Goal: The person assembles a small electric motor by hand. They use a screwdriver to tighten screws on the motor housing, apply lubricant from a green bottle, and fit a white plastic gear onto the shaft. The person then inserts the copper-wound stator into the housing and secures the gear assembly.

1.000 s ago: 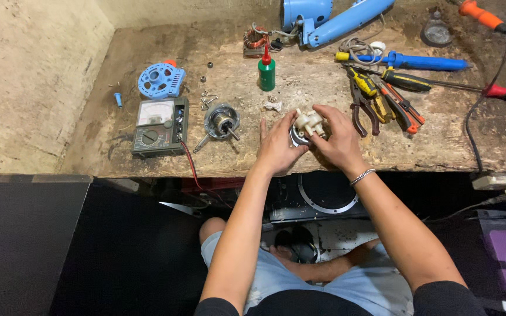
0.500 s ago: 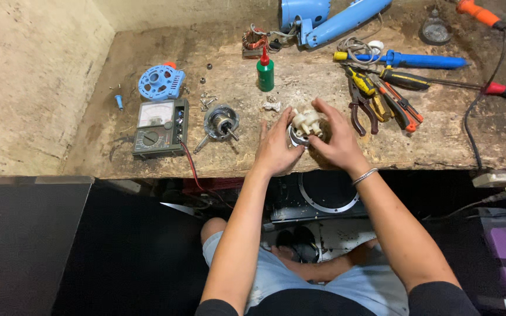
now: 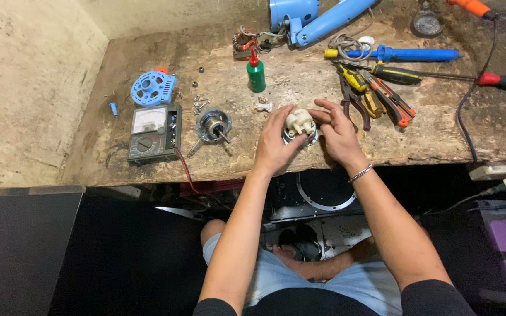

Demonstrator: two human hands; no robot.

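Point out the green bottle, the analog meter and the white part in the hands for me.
green bottle [image 3: 256, 76], head view, on its green body below the red cap.
analog meter [image 3: 154, 132], head view, on its dark case between the dial window and the knob.
white part [image 3: 298, 122], head view, on its top between both hands.

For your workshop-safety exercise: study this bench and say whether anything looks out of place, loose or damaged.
Small screws lie loose on the worn wooden bench between the blue fan-shaped part and the small motor, so they could roll off. The meter's red lead trails over the front edge. Both hands hold the white part at the edge.
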